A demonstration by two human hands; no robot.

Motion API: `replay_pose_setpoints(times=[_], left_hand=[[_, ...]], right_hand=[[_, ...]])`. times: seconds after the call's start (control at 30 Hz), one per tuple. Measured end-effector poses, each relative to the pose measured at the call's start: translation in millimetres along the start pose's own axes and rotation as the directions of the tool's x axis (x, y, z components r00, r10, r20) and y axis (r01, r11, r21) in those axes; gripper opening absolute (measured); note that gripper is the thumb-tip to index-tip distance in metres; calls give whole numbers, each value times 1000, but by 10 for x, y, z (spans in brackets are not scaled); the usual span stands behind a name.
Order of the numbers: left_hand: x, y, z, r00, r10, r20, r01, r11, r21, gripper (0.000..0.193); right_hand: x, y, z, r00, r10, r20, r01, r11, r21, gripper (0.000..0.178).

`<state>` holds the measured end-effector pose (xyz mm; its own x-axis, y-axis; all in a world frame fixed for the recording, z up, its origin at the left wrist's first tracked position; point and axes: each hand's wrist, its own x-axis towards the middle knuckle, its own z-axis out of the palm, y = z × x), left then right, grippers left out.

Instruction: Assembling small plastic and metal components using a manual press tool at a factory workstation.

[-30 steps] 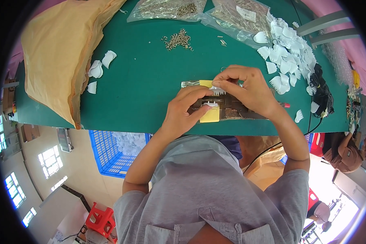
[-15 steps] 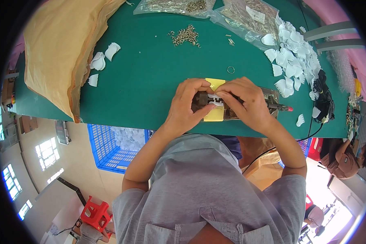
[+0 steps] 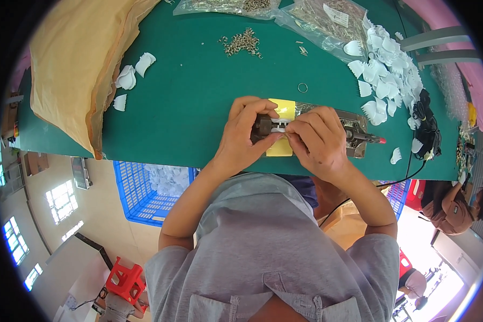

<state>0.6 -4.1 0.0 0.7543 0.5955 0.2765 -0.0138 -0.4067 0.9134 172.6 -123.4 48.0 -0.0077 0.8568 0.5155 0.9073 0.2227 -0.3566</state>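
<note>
My two hands meet over one dark metal fixture (image 3: 358, 124) near the table's front edge, with one yellow sheet (image 3: 283, 109) at its left part. White plastic (image 3: 279, 129) shows there in two short strips; I cannot tell whether that is one piece or two. My left hand (image 3: 240, 131) is half open, curved around the fixture's left end, thumb and fingers apart with the plastic between them; how firmly they press, I cannot tell. My right hand (image 3: 322, 144) is closed to a pinch, fingertips together at the plastic's right end, whatever they hold hidden. One white toothed piece (image 3: 395, 156) lies to the right. Beyond the fixture lie one metal ring (image 3: 299, 90), at least three white pieces (image 3: 126, 78) leftward, one heap of small metal parts (image 3: 242, 43) too many to count, and, farthest, two clear bags (image 3: 312, 22).
</note>
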Motion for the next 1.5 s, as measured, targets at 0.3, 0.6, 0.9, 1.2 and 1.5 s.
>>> replay_pose_setpoints(times=[0.3, 0.6, 0.9, 1.2, 1.5], left_hand=[[-4, -10, 2, 1000, -16, -3, 16, 1000, 10, 60], [25, -1, -34, 999, -30, 23, 30, 1000, 8, 59], [6, -43, -7, 1000, 8, 12, -8, 1000, 22, 57], [-2, -78, -26, 999, 26, 32, -27, 999, 22, 59], [5, -46, -30, 999, -9, 46, 9, 1000, -7, 59]], right_hand=[[123, 134, -74, 906, 355, 230, -414, 854, 314, 12], [321, 323, -115, 827, 417, 378, -553, 725, 411, 16], [989, 977, 597, 885, 370, 282, -427, 887, 175, 15], [986, 1014, 634, 839, 418, 349, -458, 888, 38, 16], [1002, 988, 653, 892, 332, 308, -392, 906, 161, 12]])
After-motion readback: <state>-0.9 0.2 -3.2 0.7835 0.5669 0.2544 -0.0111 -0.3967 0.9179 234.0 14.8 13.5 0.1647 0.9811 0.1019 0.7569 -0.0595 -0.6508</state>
